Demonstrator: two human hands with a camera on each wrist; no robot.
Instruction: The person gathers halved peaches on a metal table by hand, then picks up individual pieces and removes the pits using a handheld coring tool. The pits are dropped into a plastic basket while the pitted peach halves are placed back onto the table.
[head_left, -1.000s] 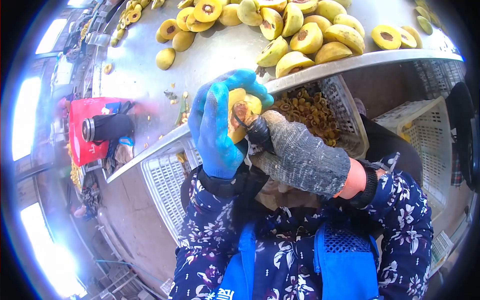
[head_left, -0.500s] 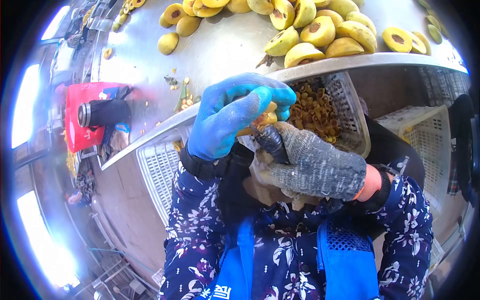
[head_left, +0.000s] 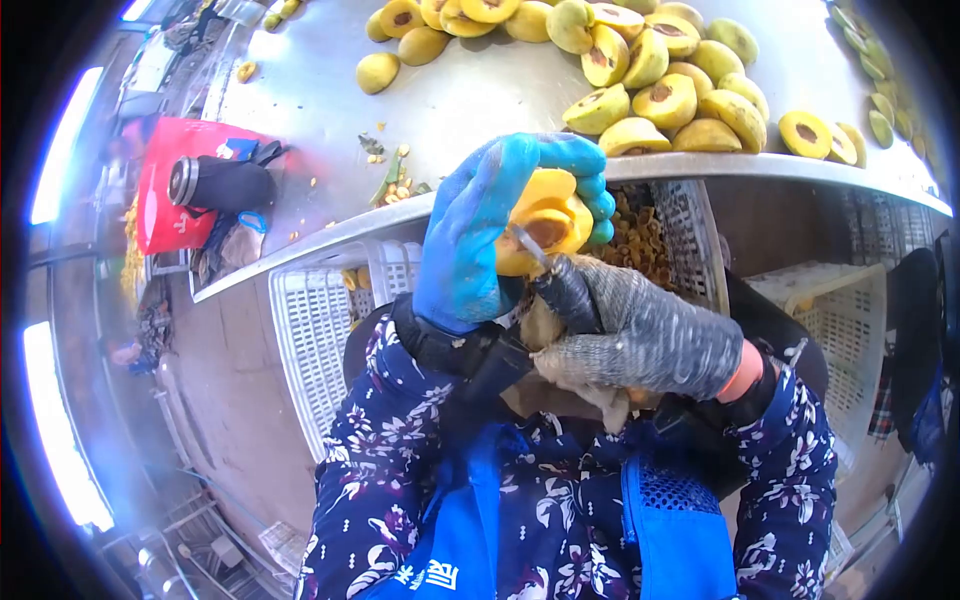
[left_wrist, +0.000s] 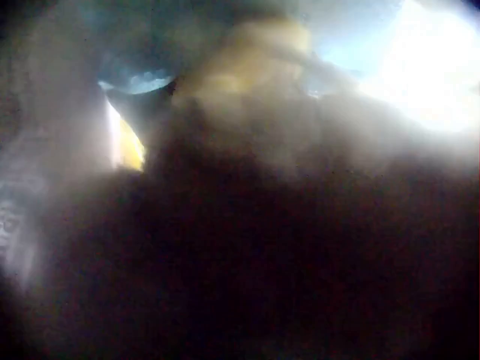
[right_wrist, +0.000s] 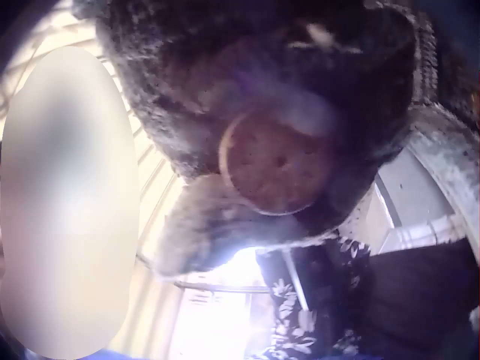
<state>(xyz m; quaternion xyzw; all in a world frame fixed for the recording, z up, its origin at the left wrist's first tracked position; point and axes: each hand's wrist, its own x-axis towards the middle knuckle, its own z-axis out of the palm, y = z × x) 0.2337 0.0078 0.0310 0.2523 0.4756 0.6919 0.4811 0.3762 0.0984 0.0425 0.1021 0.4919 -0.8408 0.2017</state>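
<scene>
In the head view the left hand (head_left: 478,235), in a blue glove, curls round a yellow fruit half (head_left: 560,215) with its cut side facing the right hand. The right hand (head_left: 655,335), in a grey knit glove, grips a tool with a black-wrapped handle (head_left: 570,295); its metal tip meets the fruit's cut face. The right wrist view shows the grey glove (right_wrist: 165,82) round a round brown handle end (right_wrist: 277,161). The left wrist view is dark and blurred, with a patch of yellow fruit (left_wrist: 255,56).
Halved yellow fruits (head_left: 665,100) lie piled on the metal table (head_left: 480,95), whose raised edge runs before the hands. Below stand white crates (head_left: 310,340), one with cut pieces (head_left: 640,235). A black flask (head_left: 235,187) lies by a red bag (head_left: 165,215) at the left.
The left hand has turned, bringing the fruit's cut face back into view after its fingers covered most of it. The right hand still holds the tool against the fruit. The head view has shifted.
</scene>
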